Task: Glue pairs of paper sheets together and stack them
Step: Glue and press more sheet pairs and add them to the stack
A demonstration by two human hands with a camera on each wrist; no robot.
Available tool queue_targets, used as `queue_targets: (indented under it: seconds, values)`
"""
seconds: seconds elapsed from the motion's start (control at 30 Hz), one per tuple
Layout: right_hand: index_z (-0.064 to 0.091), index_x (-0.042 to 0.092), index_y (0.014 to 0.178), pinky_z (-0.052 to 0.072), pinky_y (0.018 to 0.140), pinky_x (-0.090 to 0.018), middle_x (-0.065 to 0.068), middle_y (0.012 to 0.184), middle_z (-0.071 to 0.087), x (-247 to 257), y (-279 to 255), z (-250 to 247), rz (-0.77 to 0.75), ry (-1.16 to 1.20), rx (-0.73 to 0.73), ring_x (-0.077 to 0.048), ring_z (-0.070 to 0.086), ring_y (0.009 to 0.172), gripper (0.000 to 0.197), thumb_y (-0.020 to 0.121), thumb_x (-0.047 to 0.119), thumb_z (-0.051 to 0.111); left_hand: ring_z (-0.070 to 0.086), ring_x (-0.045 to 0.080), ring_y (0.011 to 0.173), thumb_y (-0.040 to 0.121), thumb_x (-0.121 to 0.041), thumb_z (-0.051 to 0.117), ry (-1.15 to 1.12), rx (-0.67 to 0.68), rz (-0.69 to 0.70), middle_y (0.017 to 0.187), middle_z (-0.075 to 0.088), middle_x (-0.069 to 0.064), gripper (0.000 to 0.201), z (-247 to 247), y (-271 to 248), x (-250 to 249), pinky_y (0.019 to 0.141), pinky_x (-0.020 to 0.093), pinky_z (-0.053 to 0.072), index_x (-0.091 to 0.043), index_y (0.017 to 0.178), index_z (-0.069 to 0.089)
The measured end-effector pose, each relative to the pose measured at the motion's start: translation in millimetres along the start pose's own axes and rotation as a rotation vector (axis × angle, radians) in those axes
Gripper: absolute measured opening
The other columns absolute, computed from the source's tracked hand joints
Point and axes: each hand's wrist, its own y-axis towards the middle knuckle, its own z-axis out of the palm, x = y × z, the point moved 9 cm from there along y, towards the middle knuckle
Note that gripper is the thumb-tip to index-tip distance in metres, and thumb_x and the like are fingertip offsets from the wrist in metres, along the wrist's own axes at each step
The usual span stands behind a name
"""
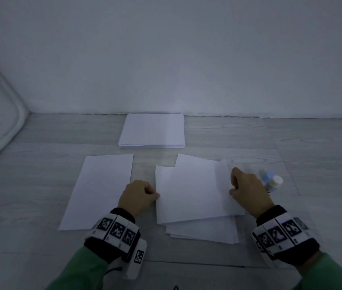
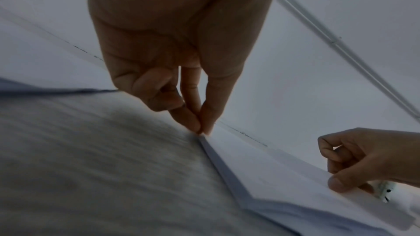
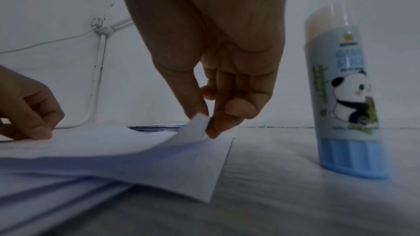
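A white top sheet [image 1: 191,193] lies lifted over a loose pile of sheets [image 1: 205,233] in front of me. My left hand [image 1: 138,195] pinches its left edge [image 2: 202,136] between thumb and forefinger. My right hand [image 1: 247,189] pinches the sheet's right edge [image 3: 200,123], curling it upward. A single sheet [image 1: 101,189] lies flat to the left. A neat stack of paper [image 1: 153,130] sits against the far wall. A blue glue stick with a panda label [image 3: 345,96] stands upright just right of my right hand, its glue tip uncovered.
The grey wood-grain floor [image 1: 312,147] meets a white wall [image 1: 165,59] behind the stack. A white pipe [image 1: 2,114] runs down the left wall. Green sleeves and marker wristbands cover my forearms.
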Motion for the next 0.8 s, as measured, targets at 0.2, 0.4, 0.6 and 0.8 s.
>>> queue_targets:
  seconds: [0.2, 0.4, 0.6, 0.8]
  values:
    - [0.038, 0.011, 0.085, 0.039, 0.061, -0.025, -0.006, 0.080, 0.051, 0, 5, 9, 0.016, -0.058, 0.060, -0.019, 0.049, 0.069, 0.019, 0.085, 0.003, 0.054, 0.057, 0.011, 0.080, 0.082, -0.023, 0.069, 0.038, 0.031, -0.007, 0.087, 0.066, 0.002, 0.016, 4, 5, -1, 0.074, 0.022, 0.046, -0.007, 0.080, 0.068]
    - [0.039, 0.014, 0.118, 0.045, 0.080, -0.029, -0.008, 0.116, 0.049, 8, 2, 1, -0.037, -0.353, 0.066, -0.022, 0.048, 0.105, 0.036, 0.088, 0.025, 0.056, 0.058, 0.018, 0.090, 0.079, -0.028, 0.070, 0.176, 0.066, -0.019, 0.097, 0.063, 0.004, 0.019, -2, 7, -10, 0.080, 0.030, 0.049, -0.016, 0.084, 0.056]
    - [-0.001, 0.025, 0.150, 0.006, 0.117, -0.040, -0.002, 0.158, -0.010, 47, -3, 26, -0.397, -0.208, 0.292, -0.020, -0.007, 0.145, 0.103, 0.077, 0.060, 0.062, 0.011, 0.019, 0.143, 0.077, -0.052, 0.067, 0.495, 0.240, 0.449, 0.156, 0.016, 0.004, 0.093, 31, 8, -74, 0.114, 0.033, 0.016, -0.017, 0.148, 0.019]
    - [-0.021, 0.021, 0.146, -0.013, 0.114, -0.039, 0.002, 0.154, -0.027, 37, 3, 72, -0.391, -0.298, 0.567, -0.013, -0.026, 0.139, 0.119, 0.071, 0.073, 0.056, -0.028, 0.020, 0.140, 0.073, -0.066, 0.062, 0.699, 0.565, 0.469, 0.153, -0.030, 0.006, 0.123, 82, 11, -58, 0.112, 0.037, -0.015, -0.014, 0.146, -0.022]
